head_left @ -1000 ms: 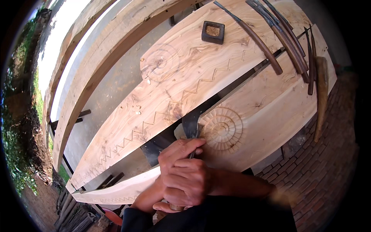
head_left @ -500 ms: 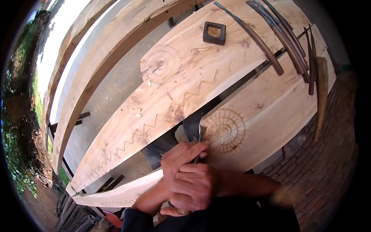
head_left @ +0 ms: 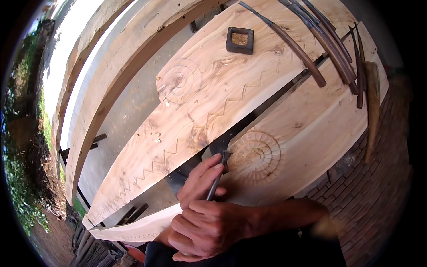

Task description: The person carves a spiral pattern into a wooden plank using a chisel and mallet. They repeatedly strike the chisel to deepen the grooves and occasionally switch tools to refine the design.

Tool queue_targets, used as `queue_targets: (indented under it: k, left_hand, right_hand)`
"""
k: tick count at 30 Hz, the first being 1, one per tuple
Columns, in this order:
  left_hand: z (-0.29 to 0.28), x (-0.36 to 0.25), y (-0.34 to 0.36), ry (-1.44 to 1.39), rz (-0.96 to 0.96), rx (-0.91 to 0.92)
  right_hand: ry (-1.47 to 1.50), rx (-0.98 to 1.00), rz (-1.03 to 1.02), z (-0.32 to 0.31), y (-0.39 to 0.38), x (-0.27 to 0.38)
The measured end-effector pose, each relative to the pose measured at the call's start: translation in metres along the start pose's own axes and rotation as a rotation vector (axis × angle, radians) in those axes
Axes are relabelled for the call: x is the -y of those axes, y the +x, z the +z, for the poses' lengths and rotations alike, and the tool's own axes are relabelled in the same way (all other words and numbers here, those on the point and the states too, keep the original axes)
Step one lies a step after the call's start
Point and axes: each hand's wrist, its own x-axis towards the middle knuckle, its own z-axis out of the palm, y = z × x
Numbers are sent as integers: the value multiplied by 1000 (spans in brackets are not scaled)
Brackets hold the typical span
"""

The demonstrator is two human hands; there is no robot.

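A metal chisel (head_left: pixel 214 184) slants up from my hands, its flared blade at the left edge of a round carved rosette (head_left: pixel 255 155) on the right-hand plank. My right hand (head_left: pixel 202 229) is wrapped round the chisel's lower part, and its handle is mostly hidden in the fist. Farther up, my left hand (head_left: pixel 198 180) steadies the shaft near the blade. Its fingers stretch along one side and the thumb shows on the other. Whether the cutting edge touches the wood is hard to tell.
Zigzag lines mark the left plank (head_left: pixel 147 133), where a small dark square box (head_left: pixel 240 40) sits. Several long-handled chisels (head_left: pixel 300 55) lie at the far right beside a wooden mallet-like club (head_left: pixel 372 111). A dark gap separates the planks. Curved beams (head_left: pixel 120 62) stand at left.
My left fingers have straightened and loosened along the shaft, and my right fist has shifted down and left. More of the chisel shows, and it leans differently. The view has shifted slightly.
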Motion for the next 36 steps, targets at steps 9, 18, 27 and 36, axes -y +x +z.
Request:
queue_targets:
  k: [9,18,27,36]
  left_hand:
    - [9,8,-4,-29,-145,5]
    - [11,6,-1,13,-121,-44]
    - [10,8,-2,-28,-155,-42]
    - [8,9,-3,-75,-216,-15]
  right_hand:
    - [0,-88,-75,6,-4,-13]
    - [38,-100,-44,13,-6,-16]
    - [90,-88,-23,13,-4,-17]
    - [110,-80,-12,14,-5,-19]
